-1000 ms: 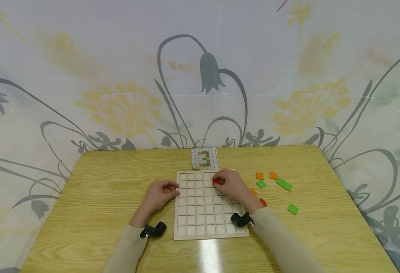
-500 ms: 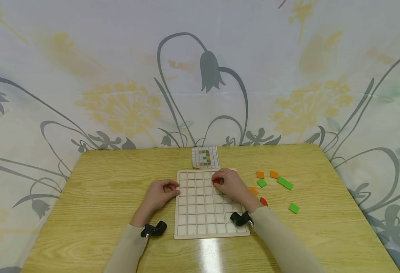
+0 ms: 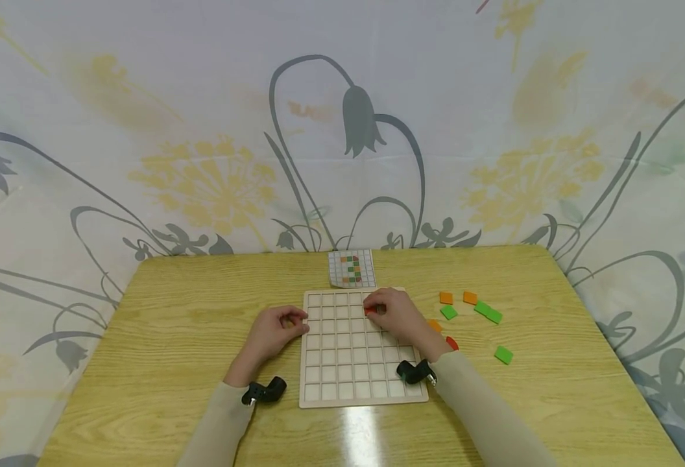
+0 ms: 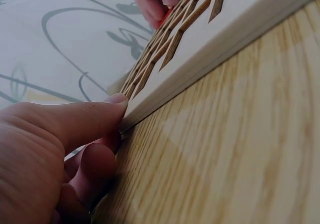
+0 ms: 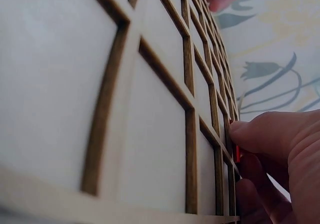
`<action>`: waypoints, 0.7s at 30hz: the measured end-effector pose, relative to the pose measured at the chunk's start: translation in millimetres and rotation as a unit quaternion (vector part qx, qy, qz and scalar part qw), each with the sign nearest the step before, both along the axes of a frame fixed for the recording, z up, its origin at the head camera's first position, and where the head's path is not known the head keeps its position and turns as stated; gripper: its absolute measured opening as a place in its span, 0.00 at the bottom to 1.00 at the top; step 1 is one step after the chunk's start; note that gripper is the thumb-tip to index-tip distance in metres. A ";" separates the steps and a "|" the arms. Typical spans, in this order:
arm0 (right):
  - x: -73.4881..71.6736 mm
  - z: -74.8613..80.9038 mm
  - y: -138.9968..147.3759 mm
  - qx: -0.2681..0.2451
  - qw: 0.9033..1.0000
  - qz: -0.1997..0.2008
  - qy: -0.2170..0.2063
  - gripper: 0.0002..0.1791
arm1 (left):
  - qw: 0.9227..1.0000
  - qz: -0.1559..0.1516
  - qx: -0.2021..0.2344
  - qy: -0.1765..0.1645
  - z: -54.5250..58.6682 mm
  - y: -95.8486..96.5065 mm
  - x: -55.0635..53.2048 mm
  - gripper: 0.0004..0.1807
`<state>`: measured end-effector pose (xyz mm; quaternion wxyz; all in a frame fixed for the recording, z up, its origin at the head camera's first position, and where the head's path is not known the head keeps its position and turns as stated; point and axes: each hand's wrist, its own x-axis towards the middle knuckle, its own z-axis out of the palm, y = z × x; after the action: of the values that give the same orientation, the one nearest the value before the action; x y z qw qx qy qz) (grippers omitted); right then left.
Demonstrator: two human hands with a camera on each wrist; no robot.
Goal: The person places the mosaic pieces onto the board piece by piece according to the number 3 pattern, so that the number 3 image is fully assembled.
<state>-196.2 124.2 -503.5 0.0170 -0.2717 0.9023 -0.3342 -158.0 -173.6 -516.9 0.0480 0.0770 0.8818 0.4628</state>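
A pale wooden grid board (image 3: 345, 373) with square cells lies flat in front of me. With thumb and curled fingers, my left hand (image 3: 274, 332) holds the board's left edge; the left wrist view shows the thumb (image 4: 95, 115) on the rim. Over the board's upper right part, my right hand (image 3: 399, 316) pinches a small red tile (image 3: 370, 311) down at a cell. In the right wrist view only a thin strip of that red tile (image 5: 237, 151) shows between thumb and fingers, so its full shape is hidden.
A printed pattern card (image 3: 351, 268) with coloured squares lies behind the board. To the right are several loose tiles: orange tiles (image 3: 469, 298), green tiles (image 3: 488, 312) and a round-edged red tile (image 3: 451, 344). A patterned cloth (image 3: 226, 117) hangs behind the wooden table (image 3: 191, 311).
Both hands stay nearly where they were, the right one still with the red tile at the same spot. The whole view has shifted very slightly.
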 end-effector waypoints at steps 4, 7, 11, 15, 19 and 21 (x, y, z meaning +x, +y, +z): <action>-1.2 -0.7 0.6 -0.003 1.000 -0.001 -0.010 0.07 | 1.000 0.001 0.005 -0.002 1.9 0.3 0.4 0.08; -1.7 -0.1 0.6 -0.004 1.000 -0.001 -0.019 0.07 | 1.000 0.000 0.004 -0.004 2.3 0.2 0.4 0.08; -1.9 1.6 0.6 -0.005 1.000 -0.004 -0.028 0.06 | 1.000 -0.003 0.002 -0.003 0.9 -0.1 -0.3 0.08; -1.2 3.7 0.5 -0.013 0.999 -0.009 -0.044 0.07 | 1.000 -0.006 0.004 0.002 -0.5 -0.8 -0.6 0.08; -2.0 5.2 0.1 -0.016 0.998 -0.013 -0.057 0.07 | 1.000 -0.006 0.010 0.004 -0.5 -0.7 -0.4 0.08; -3.8 4.1 0.2 -0.015 0.998 -0.010 -0.052 0.07 | 1.000 -0.005 0.015 0.004 -0.6 -0.3 -0.1 0.08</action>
<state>-200.0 124.4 -499.4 0.0565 -0.2450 0.8978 -0.3615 -158.1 -173.8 -517.5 0.0452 0.0843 0.8745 0.4755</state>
